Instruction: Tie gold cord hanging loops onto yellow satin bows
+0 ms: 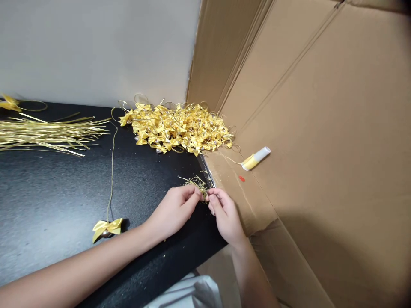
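Note:
My left hand point(180, 209) and my right hand point(227, 218) are close together near the table's right edge. Both have thumb and fingers pinched, and whatever they hold is too small to make out. Just behind the fingertips lies a tangle of short gold cord scraps point(196, 183). On the left, a yellow ribbon bow point(112, 226) with a small shiny bell-like ball rests on the black table point(141, 179). A long gold cord point(112, 171) runs from that bow toward the back.
A heap of yellow bows point(183, 128) with looped cords sits at the back. Many gold strands point(48, 134) lie to its left. Cardboard point(321, 128) walls the right side, where a white and yellow tube point(256, 158) lies beside a small red piece point(242, 179).

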Demonstrator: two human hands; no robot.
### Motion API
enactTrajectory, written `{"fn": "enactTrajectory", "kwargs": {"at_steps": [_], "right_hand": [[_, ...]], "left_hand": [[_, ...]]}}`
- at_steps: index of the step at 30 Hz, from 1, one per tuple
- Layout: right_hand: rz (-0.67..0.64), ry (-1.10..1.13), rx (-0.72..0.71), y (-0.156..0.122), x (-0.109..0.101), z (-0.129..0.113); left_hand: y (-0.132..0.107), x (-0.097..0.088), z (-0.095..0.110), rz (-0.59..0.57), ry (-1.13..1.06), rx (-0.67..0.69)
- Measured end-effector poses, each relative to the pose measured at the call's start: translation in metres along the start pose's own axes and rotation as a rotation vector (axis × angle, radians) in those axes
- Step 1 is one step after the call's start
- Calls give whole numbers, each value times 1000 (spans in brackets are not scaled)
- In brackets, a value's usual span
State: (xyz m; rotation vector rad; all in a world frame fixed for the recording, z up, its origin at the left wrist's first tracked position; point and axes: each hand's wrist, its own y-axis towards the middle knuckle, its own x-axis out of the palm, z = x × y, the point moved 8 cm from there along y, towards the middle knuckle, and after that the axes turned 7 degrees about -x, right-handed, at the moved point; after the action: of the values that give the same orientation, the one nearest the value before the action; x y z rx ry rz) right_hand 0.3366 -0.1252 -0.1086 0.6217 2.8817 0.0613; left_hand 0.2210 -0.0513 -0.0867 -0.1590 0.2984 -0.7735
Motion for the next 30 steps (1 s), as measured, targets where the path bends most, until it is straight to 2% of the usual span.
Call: {"fn": "enactTrajectory", "kwargs": {"at_steps": [9,21,30], "right_hand": [[2,71,84,-1,3,6],[60,61,85,-1,1,11],[34,83,85,-2,2,7]], "left_hand": [[1,3,-3,-19,26,-2],[2,5,-6,-35,-22,-22],[5,4,-7,-23,-44,-18]]}}
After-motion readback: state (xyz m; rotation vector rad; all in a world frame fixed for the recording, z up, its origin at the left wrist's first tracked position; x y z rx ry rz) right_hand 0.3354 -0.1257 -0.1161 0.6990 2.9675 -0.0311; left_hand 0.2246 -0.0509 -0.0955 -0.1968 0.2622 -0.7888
